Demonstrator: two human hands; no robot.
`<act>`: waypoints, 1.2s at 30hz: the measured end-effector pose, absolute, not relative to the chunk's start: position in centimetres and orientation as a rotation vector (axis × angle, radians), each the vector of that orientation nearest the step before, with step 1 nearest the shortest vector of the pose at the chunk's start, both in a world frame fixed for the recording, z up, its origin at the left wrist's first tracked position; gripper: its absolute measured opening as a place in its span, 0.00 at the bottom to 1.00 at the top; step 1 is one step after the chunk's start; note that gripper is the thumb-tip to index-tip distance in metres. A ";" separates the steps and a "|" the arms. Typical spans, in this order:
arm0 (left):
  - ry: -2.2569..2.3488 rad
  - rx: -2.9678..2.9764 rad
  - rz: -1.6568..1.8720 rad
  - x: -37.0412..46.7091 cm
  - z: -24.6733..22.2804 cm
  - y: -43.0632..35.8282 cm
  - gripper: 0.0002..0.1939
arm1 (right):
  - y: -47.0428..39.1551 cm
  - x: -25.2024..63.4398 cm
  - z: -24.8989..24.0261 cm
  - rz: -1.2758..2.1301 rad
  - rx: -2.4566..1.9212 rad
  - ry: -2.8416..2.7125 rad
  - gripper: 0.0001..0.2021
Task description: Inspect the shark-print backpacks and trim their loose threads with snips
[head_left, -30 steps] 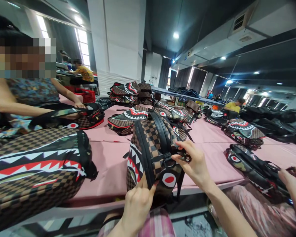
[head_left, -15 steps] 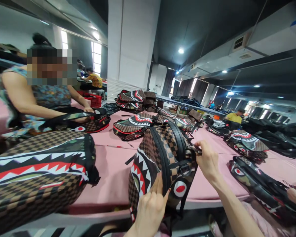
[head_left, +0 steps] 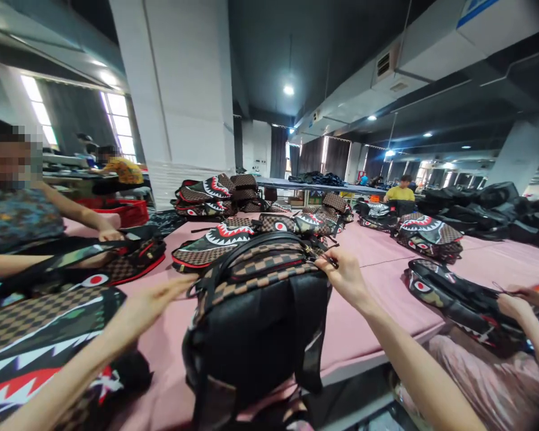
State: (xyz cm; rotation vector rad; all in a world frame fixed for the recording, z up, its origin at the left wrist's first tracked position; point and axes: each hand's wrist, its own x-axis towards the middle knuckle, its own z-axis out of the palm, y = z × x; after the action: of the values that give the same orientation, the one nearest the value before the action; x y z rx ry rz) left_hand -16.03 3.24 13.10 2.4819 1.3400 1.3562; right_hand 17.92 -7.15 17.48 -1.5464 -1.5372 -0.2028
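Observation:
A backpack (head_left: pixel 256 335) with a plain black back panel and a brown checkered top stands upright at the table's edge, its back facing me. My right hand (head_left: pixel 344 276) is closed in a pinch at the top right corner, on what looks like a zipper pull beside small metal hardware. My left hand (head_left: pixel 155 299) reaches to the upper left side, its fingers stretched out and touching the bag near a side loop. The fingertips there are partly hidden and slightly blurred. The backpack's shark-mouth front is turned away from view.
Another shark-mouth backpack (head_left: pixel 31 341) lies close at the left. Several more bags (head_left: pixel 218 236) are piled farther back on the pink table (head_left: pixel 377 299). A co-worker (head_left: pixel 22 215) handles a bag at left; another person's hands (head_left: pixel 516 305) work on a backpack (head_left: pixel 458 305) at right.
The backpack has turned so its back panel faces me instead of its side. My left hand has moved from the shark-mouth front to the upper left side. The view has swung right.

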 end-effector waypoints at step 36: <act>1.164 2.921 0.281 -3.1 22.1 -4.5 0.28 | -4.4 16.2 19.4 0.349 -0.947 -1.709 0.14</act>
State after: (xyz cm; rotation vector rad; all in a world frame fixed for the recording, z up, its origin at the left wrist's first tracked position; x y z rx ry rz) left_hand -3.15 -4.45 22.10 2.9211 1.1638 0.2806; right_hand 16.17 -4.40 19.40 -0.9470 -1.7092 0.3486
